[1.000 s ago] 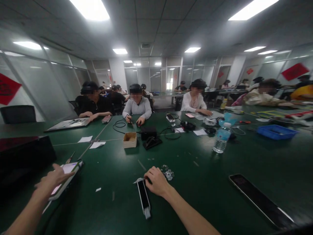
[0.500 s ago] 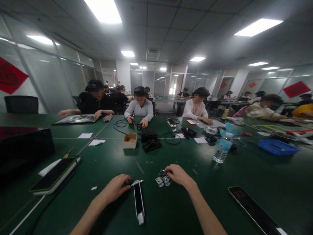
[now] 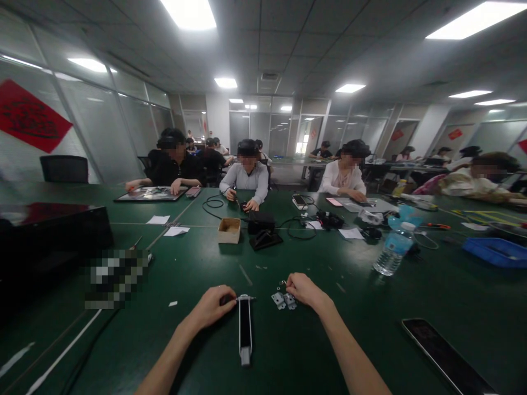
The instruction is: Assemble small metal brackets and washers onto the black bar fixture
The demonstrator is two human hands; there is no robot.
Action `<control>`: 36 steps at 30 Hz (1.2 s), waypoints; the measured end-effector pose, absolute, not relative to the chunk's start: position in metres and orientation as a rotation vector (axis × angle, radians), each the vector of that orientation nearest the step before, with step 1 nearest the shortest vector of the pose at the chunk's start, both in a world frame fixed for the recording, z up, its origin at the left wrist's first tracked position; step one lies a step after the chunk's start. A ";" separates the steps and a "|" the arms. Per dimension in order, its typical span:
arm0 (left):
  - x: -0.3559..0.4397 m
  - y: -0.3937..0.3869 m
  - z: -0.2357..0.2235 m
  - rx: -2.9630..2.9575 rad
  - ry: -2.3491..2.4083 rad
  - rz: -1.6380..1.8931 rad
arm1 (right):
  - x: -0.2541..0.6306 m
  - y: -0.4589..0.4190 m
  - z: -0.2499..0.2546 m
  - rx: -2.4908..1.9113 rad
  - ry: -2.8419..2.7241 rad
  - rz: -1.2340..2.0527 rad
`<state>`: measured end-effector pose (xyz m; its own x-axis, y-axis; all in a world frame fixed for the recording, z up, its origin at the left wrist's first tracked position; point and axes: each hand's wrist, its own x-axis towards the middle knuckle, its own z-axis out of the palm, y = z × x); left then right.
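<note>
My left hand (image 3: 216,304) is closed, thumb and fingers pinching the left end of a thin metal rod (image 3: 250,298). This rod lies across the top of a long, narrow piece with a white frame and a dark middle (image 3: 245,332), flat on the green table. To the right, my right hand (image 3: 305,288) has its fingertips drawn together over a few small metal rings (image 3: 282,283); what they pinch is too small to make out. Two flat grey metal brackets with holes (image 3: 284,300) lie just below those fingertips.
A phone (image 3: 442,351) lies at the right, and a water bottle (image 3: 394,249) stands beyond it. Farther off are a small cardboard box (image 3: 229,231), a black box (image 3: 261,222) with cables, and a blue tray (image 3: 496,251). Several people sit across the green table (image 3: 197,263).
The view has turned left, shifting everything rightward. The rod has gone from tilted to nearly level in my left hand. My right fingertips stay by the rings, with fewer rings showing.
</note>
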<state>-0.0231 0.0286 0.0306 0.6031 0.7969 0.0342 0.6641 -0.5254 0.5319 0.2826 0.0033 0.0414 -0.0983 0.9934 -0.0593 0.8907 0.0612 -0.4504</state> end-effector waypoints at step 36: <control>-0.019 0.016 0.015 2.464 1.142 0.570 | 0.200 -0.024 0.016 -1.465 -2.031 0.604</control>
